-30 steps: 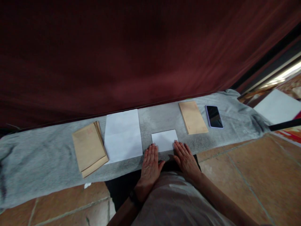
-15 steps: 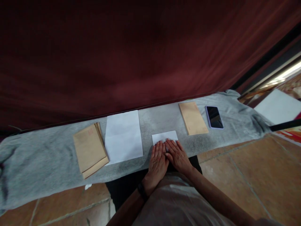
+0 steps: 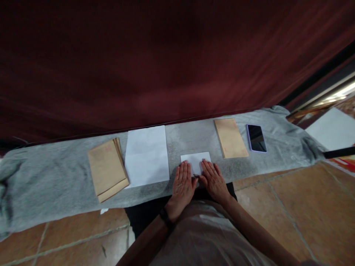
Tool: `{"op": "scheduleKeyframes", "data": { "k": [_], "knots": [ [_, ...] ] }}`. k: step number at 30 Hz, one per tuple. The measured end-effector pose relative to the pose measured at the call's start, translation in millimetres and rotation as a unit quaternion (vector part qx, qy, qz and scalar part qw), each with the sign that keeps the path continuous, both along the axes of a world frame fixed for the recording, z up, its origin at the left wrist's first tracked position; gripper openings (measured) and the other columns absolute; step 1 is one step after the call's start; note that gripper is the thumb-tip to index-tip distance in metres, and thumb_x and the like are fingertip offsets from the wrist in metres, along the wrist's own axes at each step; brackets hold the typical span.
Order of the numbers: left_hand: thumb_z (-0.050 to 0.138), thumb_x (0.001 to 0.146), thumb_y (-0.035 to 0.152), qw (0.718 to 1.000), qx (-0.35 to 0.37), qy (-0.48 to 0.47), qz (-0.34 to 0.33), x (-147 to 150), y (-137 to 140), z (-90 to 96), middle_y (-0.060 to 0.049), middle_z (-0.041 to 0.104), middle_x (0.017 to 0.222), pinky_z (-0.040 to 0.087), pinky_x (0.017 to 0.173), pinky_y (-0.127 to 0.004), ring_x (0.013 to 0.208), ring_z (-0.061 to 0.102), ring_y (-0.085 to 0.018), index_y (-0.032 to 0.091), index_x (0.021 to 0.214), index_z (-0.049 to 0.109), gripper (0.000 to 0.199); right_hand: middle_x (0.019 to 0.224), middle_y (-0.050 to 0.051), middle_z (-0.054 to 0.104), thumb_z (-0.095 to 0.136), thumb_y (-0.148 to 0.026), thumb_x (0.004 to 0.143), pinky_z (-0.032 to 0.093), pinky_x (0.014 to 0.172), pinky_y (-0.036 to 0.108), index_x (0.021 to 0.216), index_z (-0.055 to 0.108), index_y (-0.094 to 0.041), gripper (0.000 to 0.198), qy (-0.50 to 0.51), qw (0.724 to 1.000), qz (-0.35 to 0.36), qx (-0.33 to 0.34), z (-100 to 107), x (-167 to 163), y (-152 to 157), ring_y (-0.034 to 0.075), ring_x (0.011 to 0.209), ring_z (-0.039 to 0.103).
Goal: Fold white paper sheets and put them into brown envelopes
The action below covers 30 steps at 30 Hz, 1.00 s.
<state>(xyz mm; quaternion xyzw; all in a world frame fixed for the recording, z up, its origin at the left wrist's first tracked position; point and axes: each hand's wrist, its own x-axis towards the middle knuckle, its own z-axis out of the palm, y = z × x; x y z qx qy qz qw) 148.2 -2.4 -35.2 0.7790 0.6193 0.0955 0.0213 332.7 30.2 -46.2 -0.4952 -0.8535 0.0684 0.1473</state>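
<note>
A folded white sheet of paper [image 3: 195,159] lies on the grey cloth close to my body. My left hand [image 3: 183,186] rests flat over its left part, fingers stretched forward. Over its right part lies my right hand [image 3: 215,183], also flat with fingers extended. Between the two hands a strip of the paper shows, and the thumbs point toward each other near its front edge. The hands cover the paper's near corners. Left of my left hand is a larger white sheet [image 3: 146,155], spread out and faintly creased.
Several brown envelopes [image 3: 108,168] are stacked at the left, touching the large sheet. Another brown envelope [image 3: 231,137] lies on the right beside a phone [image 3: 256,137] with a purple edge. The grey cloth [image 3: 55,177] covers a narrow surface against a dark red curtain [image 3: 166,74].
My hands have moved apart sideways on the folded paper, from fingers together at its middle to one hand on each side. The view has shifted slightly.
</note>
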Motion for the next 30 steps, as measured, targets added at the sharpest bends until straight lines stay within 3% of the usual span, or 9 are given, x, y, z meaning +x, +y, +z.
{"op": "scheduleKeyframes", "data": {
  "k": [6,13,30],
  "knots": [
    [0.032,0.105,0.027,1.0,0.003,-0.019,-0.022,15,7,0.1,-0.021,0.029,0.166,0.026,0.127,-0.05,0.156,0.022,-0.028,0.003,0.162,0.01,0.066,0.162,0.012,0.04,0.031,-0.039,0.109,0.022,0.125,0.053,0.161,0.031,-0.015,0.057,0.003,1.0,-0.003,-0.009,5,-3,3,0.027,0.152,0.033],
    [0.031,0.102,0.017,0.999,0.003,-0.019,-0.031,26,17,-11.9,-0.019,0.029,0.166,0.028,0.126,-0.048,0.156,0.023,-0.026,0.003,0.161,0.017,0.063,0.161,0.011,0.041,0.03,-0.04,0.109,0.019,0.125,0.053,0.159,0.035,-0.017,0.055,0.0,1.0,0.008,-0.025,13,-18,12,0.025,0.151,0.034],
    [0.034,0.104,0.03,0.999,-0.028,-0.013,0.024,2,22,-2.9,-0.017,0.029,0.166,0.023,0.127,-0.052,0.157,0.018,-0.027,0.007,0.161,0.024,0.062,0.163,0.015,0.035,0.032,-0.044,0.109,0.022,0.124,0.051,0.163,0.023,-0.012,0.063,-0.027,0.999,-0.039,0.007,-5,-9,12,0.028,0.152,0.031]
  ]
}}
